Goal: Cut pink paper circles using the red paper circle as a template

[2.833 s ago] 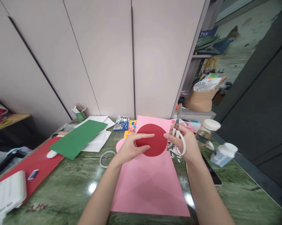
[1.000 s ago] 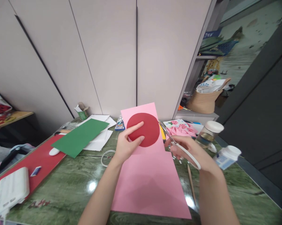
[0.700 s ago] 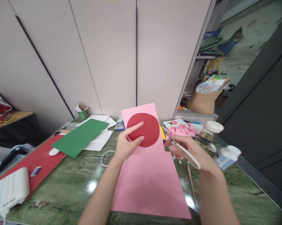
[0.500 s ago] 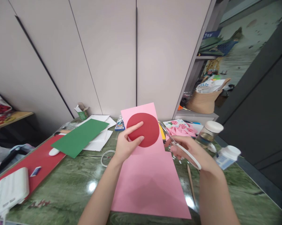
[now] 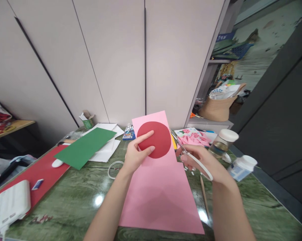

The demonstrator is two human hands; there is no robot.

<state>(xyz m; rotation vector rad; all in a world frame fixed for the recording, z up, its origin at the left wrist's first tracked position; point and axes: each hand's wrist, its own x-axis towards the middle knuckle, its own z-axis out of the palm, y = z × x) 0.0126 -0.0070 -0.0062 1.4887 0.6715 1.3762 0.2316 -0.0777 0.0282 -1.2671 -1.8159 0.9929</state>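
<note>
My left hand [image 5: 134,156] pinches a dark red paper circle [image 5: 158,139] against a pink paper sheet [image 5: 161,190], lifting the sheet's far end off the table. My right hand [image 5: 202,162] grips white-handled scissors [image 5: 191,156]. Their blades [image 5: 174,138] point up and left, with the tips at the pink sheet's right edge beside the circle. The near part of the sheet lies flat on the green marble table [image 5: 73,197].
Green paper [image 5: 85,147] over white sheets and a red sheet [image 5: 38,174] lie at the left, with a white device [image 5: 11,206]. Two white-capped bottles [image 5: 222,142] [image 5: 241,166], a pencil [image 5: 204,195] and patterned pink paper [image 5: 192,136] sit at the right. A white cord loop [image 5: 113,167] lies beside my left wrist.
Since 2.8 s ago my left hand has raised the pink sheet's far end with the circle, and the scissors have swung from upright to pointing at its right edge. The last second shows almost no movement.
</note>
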